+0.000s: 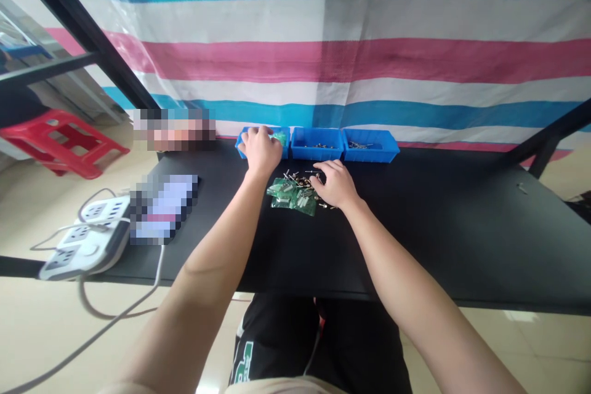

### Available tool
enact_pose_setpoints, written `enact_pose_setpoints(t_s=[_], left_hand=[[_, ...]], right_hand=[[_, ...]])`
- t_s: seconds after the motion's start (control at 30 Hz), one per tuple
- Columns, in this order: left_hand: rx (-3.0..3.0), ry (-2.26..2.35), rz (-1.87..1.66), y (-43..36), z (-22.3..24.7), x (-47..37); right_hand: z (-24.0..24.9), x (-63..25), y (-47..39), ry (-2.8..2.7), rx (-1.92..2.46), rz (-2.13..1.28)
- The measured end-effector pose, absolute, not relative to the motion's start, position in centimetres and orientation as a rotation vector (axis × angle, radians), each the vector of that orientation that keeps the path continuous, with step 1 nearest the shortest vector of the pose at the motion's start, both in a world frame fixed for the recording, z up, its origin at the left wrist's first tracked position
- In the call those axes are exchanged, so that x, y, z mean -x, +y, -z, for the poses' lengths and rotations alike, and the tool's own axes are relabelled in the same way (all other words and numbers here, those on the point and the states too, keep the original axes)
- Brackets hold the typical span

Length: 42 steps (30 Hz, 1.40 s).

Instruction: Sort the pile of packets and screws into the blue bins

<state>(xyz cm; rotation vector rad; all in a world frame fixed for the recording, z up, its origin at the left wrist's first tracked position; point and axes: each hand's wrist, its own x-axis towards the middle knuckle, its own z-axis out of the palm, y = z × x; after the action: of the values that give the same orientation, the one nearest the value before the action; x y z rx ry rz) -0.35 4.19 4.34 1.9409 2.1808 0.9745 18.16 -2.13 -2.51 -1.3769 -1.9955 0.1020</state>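
Note:
My left hand (pixel 263 151) is over the left blue bin (pixel 285 152), with its fingers bent down and somewhat apart; their tips are partly hidden. Beside it in that bin shows a green packet (pixel 279 137). My right hand (pixel 338 184) rests at the right side of a loose pile of small metal pieces (pixel 301 180) that look like rivets or screws. Its thumb and forefinger are apart, and I see nothing held between them. Several green plastic packets (pixel 295 197) with small silvery pieces inside lie just in front of the pile.
A middle blue bin (pixel 317 153) and a right blue bin (pixel 372 151) hold small metal parts. On the left of the black table (pixel 415 221) are a phone (pixel 168 206) and a white power strip (pixel 90 237) with cables. A red stool (pixel 69 141) stands beyond.

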Motion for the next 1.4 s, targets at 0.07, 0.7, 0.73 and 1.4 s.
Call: enact_pose_setpoints(t_s=[0.07,0.7,0.73,1.4], left_hand=[[-2.044,2.071,-0.948,3.0,-3.8,-0.6],[-2.601,1.431,-0.461,0.5,0.6,-1.3],[-2.601,1.415,-0.465,0.6,0.7,-1.4],[-2.463,1.465,-0.636,0.6,-0.3,-0.7]], right_hand=[[2.4,-18.1,-2.3,-2.073,1.404,-0.134],[1.8,-17.8,-2.6,-2.302,1.522,-0.231],[1.8,-17.8,-2.6,-2.3,1.516,-0.231],[1.8,-18.1,-2.8,-2.343,1.066,-0.353]])
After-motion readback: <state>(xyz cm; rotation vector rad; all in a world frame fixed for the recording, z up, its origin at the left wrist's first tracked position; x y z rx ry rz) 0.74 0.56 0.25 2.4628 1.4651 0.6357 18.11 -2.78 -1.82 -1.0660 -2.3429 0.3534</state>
